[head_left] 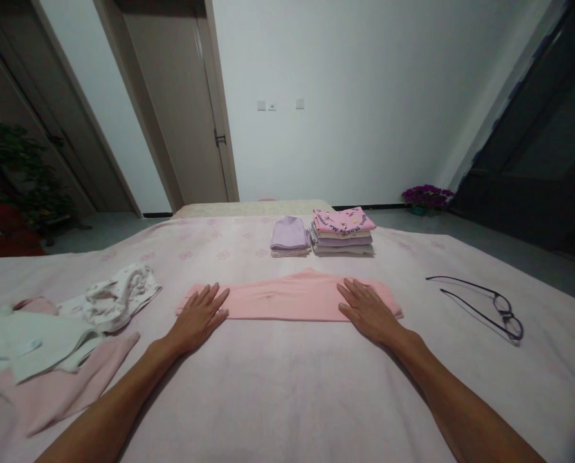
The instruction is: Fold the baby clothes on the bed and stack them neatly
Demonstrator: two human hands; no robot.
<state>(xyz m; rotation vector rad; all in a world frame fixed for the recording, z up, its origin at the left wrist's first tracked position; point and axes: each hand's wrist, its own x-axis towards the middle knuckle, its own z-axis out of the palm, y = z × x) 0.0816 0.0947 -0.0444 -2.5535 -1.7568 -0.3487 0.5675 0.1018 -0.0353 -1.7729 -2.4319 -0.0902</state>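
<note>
A pink garment [287, 297], folded into a long flat strip, lies across the middle of the bed. My left hand [199, 316] rests flat on its left end with the fingers stretched out. At the right end of the strip, my right hand [367, 308] lies palm down, fingers spread. Neither hand grips anything.
Behind the strip stand a small folded lilac pile [290, 235] and a taller stack topped by a pink printed top [343, 230]. Loose white and pink clothes [56, 328] lie at the left. Glasses [485, 306] lie at the right on the pink bedcover [287, 399].
</note>
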